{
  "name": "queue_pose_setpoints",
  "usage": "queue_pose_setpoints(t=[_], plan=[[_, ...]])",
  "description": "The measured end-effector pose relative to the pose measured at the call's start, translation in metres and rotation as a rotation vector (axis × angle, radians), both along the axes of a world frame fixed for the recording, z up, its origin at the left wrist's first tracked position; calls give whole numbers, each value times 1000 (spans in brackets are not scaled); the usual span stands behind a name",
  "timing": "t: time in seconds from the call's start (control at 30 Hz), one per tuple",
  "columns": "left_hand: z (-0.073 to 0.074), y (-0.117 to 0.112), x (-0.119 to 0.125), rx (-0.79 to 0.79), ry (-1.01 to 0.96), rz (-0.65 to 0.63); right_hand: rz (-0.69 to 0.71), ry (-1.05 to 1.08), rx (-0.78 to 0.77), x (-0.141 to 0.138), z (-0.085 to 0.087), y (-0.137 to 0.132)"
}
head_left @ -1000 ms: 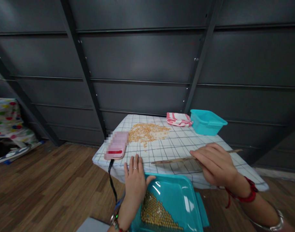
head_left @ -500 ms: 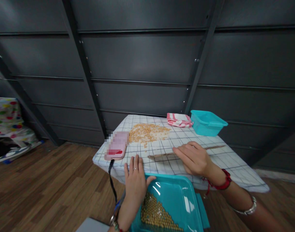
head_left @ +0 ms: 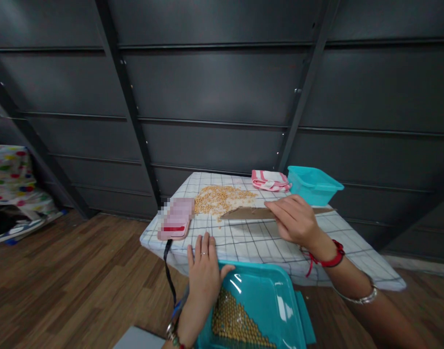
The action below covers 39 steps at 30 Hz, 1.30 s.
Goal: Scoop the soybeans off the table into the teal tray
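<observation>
In my right hand is a long piece of brown cardboard, pinched along its top edge and held above the checked tablecloth. Its left end is close to a spread of yellow soybeans. My left hand lies with fingers extended at the table's front edge, its thumb over the rim of a teal plastic tub. Round golden beans are gathered in the tub's near left part.
A pink phone with a black strap lies at the table's left edge. Towards the back right are a folded pink-and-white towel and a smaller turquoise bin. A dark panelled wall rises behind the table.
My right hand has lifted the cardboard and moved it away from me towards the soybeans, showing more of its flat face. My left hand has stayed in place.
</observation>
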<state>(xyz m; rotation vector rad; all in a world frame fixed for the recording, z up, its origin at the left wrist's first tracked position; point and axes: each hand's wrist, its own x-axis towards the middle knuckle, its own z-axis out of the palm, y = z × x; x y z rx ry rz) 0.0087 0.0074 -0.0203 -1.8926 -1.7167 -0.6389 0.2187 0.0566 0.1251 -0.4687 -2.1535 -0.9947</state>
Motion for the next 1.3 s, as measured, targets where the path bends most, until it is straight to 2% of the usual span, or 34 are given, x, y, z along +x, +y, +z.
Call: queue_pose_setpoints(t=[0.13,0.27,0.6,0.8,0.93,1.1,1.3], plan=[[0,0,0,2,-7,-2,88,-44,-78,-11,0,-17],[0,0,0,1,5,4,99,-95,-74,-20,-6,-21],[-2,1,0,-41,-25,7,26,-120,-34,-15,-14,-5],[-1,0,0,-34,-12,15,-55,-113,-14,-8,-19,15],[1,-1,0,-42,-13,6,-56,-101,7,-2,-18,22],[2,-1,0,-33,-1,12,-17,-40,-22,-3,-9,3],[0,0,1,-11,22,22,-4,-103,-86,-24,0,-18]])
